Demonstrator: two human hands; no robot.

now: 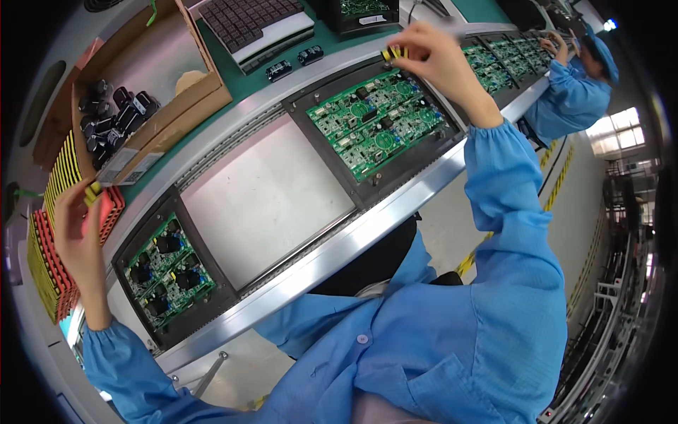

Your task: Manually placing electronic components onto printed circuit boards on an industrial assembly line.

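Note:
My left hand, at the far left beside the stacked strips, pinches a small yellow component between thumb and fingertips. My right hand is raised over the far edge of a black carrier frame, pinching a small yellow-and-black component. That frame holds green circuit boards set with many small parts. Nearer my left hand, another carrier frame bears green boards with several black parts standing on them. Both frames sit on the conveyor line, apart from each other.
A cardboard box holds loose black capacitors. Two capacitors lie on the green mat near a tray of dark parts. Red and yellow strips are stacked at left. Metal rails edge the conveyor; a co-worker works farther along it.

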